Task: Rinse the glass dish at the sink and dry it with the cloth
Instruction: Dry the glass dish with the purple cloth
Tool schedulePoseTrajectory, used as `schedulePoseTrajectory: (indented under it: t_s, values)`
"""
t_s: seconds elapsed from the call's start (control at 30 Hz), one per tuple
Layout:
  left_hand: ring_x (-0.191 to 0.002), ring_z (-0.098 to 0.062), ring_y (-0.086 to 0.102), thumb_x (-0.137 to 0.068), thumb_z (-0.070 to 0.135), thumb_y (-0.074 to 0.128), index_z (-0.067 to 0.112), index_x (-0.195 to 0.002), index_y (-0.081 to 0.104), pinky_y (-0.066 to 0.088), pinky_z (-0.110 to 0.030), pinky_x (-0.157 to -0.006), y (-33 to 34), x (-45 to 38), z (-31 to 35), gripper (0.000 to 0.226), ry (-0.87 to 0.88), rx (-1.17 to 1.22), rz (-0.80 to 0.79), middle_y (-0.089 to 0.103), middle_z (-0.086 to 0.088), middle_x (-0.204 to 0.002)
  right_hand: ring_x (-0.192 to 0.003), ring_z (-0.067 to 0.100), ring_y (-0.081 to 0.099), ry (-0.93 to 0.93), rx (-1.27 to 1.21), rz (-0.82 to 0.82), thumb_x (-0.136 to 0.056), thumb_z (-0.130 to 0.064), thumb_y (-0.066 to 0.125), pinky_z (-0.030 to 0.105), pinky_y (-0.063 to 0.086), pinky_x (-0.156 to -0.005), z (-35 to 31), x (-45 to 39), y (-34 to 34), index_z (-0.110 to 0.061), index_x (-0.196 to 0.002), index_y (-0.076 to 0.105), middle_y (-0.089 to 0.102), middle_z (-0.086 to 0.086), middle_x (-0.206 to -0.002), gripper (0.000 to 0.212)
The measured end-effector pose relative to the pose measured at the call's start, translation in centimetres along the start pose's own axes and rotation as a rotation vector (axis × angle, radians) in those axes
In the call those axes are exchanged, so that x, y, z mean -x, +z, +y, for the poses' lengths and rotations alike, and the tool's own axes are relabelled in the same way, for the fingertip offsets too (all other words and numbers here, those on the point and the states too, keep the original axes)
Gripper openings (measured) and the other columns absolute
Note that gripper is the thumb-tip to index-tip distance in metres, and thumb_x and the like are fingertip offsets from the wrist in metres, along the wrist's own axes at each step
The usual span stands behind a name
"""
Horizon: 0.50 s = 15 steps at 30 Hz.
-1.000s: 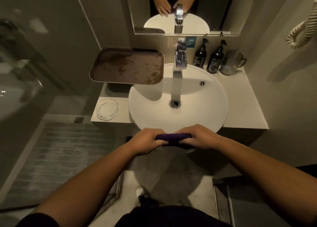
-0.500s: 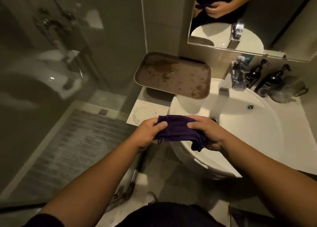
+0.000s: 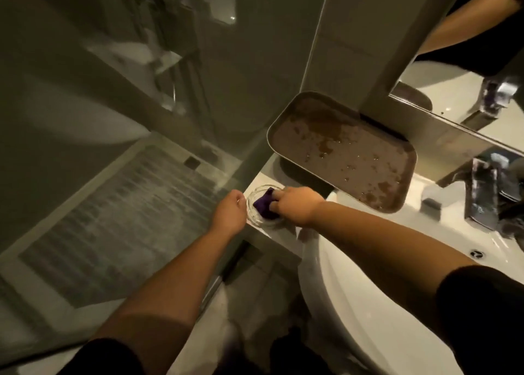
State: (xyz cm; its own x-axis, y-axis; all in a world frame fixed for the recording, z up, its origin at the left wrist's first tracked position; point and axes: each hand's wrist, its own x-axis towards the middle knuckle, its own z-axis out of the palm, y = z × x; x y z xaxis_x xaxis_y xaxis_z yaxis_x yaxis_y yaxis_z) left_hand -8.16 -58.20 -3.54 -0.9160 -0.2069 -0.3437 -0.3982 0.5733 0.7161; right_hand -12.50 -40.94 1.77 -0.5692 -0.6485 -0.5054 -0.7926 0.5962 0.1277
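You are on the drying step: your right hand [image 3: 297, 207] presses the purple cloth [image 3: 265, 206] into the glass dish [image 3: 255, 218] on the desk [image 3: 283, 234], at 9 o'clock of the sink [image 3: 354, 318], while your left hand [image 3: 229, 211], loosely curled, steadies its rim; next, wipe around inside.

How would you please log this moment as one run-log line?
step: drying | right hand: presses purple cloth into glass dish | left hand: at dish rim | dish: on counter

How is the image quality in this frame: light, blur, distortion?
Head view: dim, warm light; motion blur smears the faucet and the shower floor; wide-angle bending curves the sink rim. The right hand, purple cloth and glass dish stay fairly legible beside the left hand.
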Motion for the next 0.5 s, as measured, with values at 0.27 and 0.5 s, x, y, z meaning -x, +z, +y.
schedulePoseTrajectory:
  t_s: [0.27,0.5]
  values:
    - [-0.097,-0.038,0.059,-0.101,0.033,0.036,0.008,-0.113,0.046,0.039,-0.036,-0.07,1.4,-3.7,1.0,0.029,0.11,-0.529,-0.179,0.064,-0.02,-0.11,-0.106,0.034,0.057,-0.088,-0.114,-0.167,-0.097,-0.03,0.053,0.038,0.049,-0.088,1.6,-4.0,0.1,-0.018,-0.134,0.054,0.044,0.011,-0.139,0.039]
    - [-0.088,-0.037,0.061,-0.096,0.014,0.036,0.006,-0.112,0.038,0.039,-0.037,-0.062,2.7,-3.2,0.5,0.018,0.074,-0.593,-0.132,0.065,-0.019,-0.103,-0.081,0.027,0.059,0.181,-0.197,-0.104,-0.084,-0.021,0.068,0.036,0.048,-0.064,0.0,-3.1,0.5,-0.019,-0.113,0.062,0.059,0.006,-0.107,0.029]
